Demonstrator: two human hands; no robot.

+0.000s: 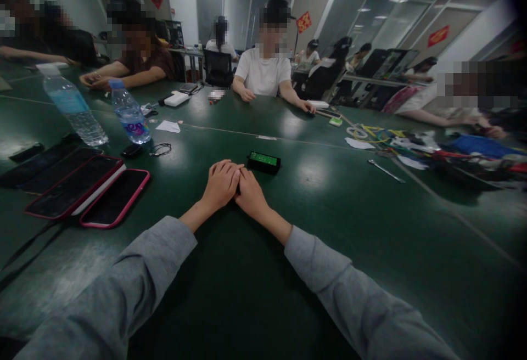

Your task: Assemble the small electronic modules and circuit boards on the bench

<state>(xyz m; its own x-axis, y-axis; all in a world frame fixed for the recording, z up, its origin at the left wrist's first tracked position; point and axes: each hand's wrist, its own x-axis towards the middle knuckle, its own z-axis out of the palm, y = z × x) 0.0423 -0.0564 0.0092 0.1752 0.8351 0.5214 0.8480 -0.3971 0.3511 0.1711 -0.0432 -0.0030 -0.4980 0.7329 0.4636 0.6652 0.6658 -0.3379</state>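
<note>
My left hand [223,183] and my right hand [252,192] meet over the green table [255,272], fingertips touching and fingers curled. A small dark patch shows between them; whatever they close on is hidden. Just beyond my right hand lies a black open case [269,168] with a green circuit board [263,158] inside, touched by neither hand.
To the left are phones in red cases [117,198], two water bottles [127,113], a black box [130,151] and a thin cable [161,150]. A wrench [386,171] and a tangle of wires [395,139] lie right. Several people sit around.
</note>
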